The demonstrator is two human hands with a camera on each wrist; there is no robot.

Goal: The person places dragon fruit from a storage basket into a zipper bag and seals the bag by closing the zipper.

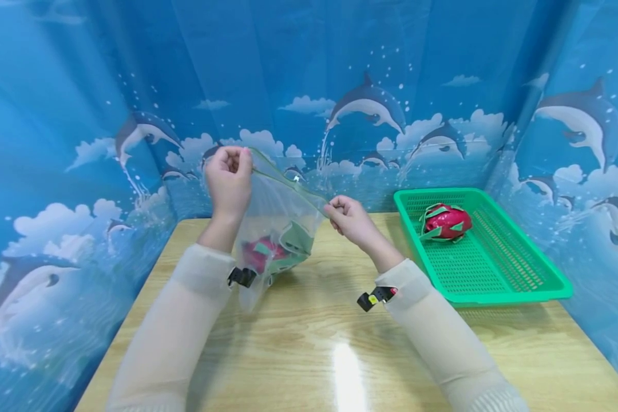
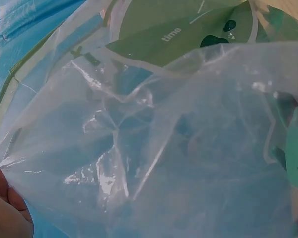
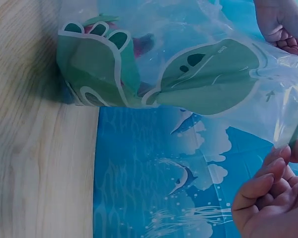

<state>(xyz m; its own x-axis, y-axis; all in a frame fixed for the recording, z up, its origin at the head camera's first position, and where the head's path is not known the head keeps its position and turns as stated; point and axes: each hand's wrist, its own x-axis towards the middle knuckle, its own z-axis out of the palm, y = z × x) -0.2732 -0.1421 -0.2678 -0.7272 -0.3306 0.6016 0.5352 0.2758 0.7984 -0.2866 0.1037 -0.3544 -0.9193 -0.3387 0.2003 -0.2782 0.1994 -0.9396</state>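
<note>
A clear zip bag with green leaf prints hangs above the table, stretched between both hands. My left hand pinches its top edge at the left corner, higher than the right. At the other corner of the green zip edge, my right hand pinches the bag between thumb and fingers. A red dragon fruit shows through the plastic at the bottom of the bag. In the right wrist view the printed bag partly covers that fruit. The left wrist view is mostly filled by crinkled plastic, with left fingers at its edge.
On the right of the wooden table stands a green plastic basket with another dragon fruit in it. A blue dolphin-print curtain closes off the back and sides.
</note>
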